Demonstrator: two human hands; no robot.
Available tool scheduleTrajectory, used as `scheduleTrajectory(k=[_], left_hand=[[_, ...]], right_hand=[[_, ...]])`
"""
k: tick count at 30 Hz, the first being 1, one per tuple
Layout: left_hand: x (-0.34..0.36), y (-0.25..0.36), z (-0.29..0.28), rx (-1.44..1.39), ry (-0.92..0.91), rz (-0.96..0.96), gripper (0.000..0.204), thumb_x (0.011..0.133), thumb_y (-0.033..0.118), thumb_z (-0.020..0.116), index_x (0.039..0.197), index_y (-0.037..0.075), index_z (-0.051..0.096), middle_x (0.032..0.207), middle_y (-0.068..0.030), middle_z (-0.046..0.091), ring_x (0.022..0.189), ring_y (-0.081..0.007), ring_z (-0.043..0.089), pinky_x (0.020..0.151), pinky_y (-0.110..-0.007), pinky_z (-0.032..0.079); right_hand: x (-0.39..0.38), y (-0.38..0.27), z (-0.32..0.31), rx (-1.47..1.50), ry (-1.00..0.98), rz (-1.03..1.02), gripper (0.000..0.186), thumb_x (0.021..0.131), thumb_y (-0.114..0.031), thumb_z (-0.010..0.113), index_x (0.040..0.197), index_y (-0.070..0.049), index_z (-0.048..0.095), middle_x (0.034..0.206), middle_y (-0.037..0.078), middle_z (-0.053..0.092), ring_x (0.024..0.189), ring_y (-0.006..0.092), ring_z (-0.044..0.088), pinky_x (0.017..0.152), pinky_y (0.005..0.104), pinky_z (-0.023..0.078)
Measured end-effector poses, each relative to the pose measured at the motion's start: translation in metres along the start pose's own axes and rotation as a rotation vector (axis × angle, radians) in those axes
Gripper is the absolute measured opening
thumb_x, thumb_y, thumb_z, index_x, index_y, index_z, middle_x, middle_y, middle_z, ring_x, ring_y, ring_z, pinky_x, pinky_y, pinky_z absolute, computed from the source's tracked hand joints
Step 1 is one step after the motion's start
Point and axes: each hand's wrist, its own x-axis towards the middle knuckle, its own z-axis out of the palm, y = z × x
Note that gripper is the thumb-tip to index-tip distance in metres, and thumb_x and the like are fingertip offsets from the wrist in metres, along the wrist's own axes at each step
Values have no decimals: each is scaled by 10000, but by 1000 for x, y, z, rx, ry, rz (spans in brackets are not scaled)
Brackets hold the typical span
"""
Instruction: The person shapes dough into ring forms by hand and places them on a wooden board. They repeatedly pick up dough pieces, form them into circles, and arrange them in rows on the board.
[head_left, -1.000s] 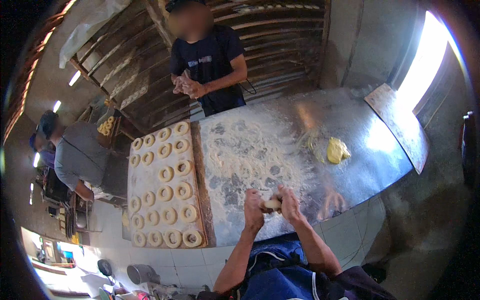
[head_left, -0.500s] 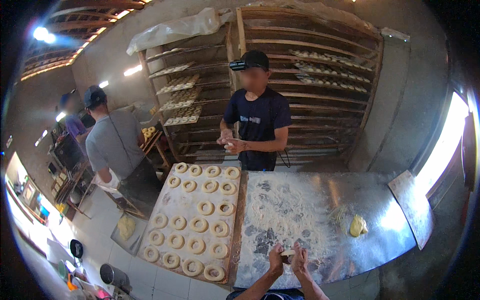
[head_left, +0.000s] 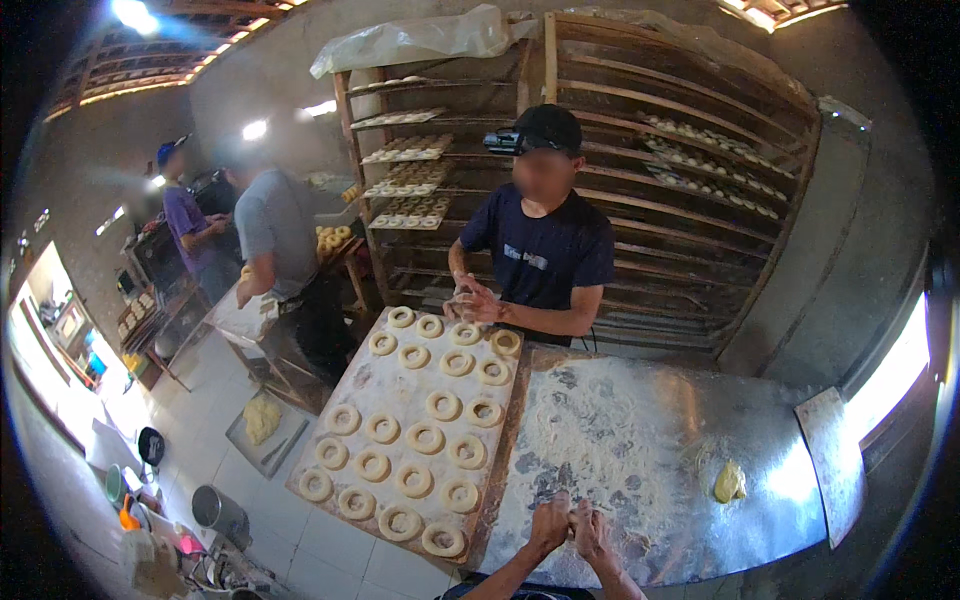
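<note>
Over the near edge of the floured metal table (head_left: 670, 545), my left hand (head_left: 550, 523) and my right hand (head_left: 591, 530) are drawn close together. Both have their fingers curled round a small pale dough ring (head_left: 573, 519), which they mostly hide. Left of my hands lies a floured board (head_left: 365, 400) with several rows of pale dough rings. A yellowish lump of dough (head_left: 730, 482) rests on the table to the right of my hands.
Across the table a person in a dark shirt (head_left: 545, 245) works with both hands near the board's far edge. Behind stands a wooden rack (head_left: 690, 85) with trays. A flat metal sheet (head_left: 830, 465) lies at the table's right end. A dough tray (head_left: 265, 432) is at left.
The whole view has swung left. My hands have closed further round the dough ring, which showed more before. The person opposite has brought their hands down near the board.
</note>
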Motion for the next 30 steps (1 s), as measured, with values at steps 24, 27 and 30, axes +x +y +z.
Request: scheduleTrajectory(k=[24,27,30], left_hand=[[21,-11,-137,-607,254,-452,506,1013,468,359,863,30,563,669,-71,574,730,-235,652,539,-357,528],[28,-19,-168,79,386,-188,486,1022,449,349,834,36,523,657,-44,526,688,-226,607,579,-384,505],[33,-26,-205,-867,561,-193,453,1026,389,331,768,38,455,651,-41,487,610,-196,487,611,-398,449]], right_hand=[[59,-86,101,-35,-418,-428,595,980,-492,463,665,10,518,507,80,424,493,197,417,483,401,343],[65,-106,131,-81,-440,-595,630,989,-498,443,627,13,502,499,87,446,490,196,409,491,389,355],[71,-112,168,27,-331,-780,542,985,-430,489,669,8,542,521,74,457,520,183,433,507,376,358]])
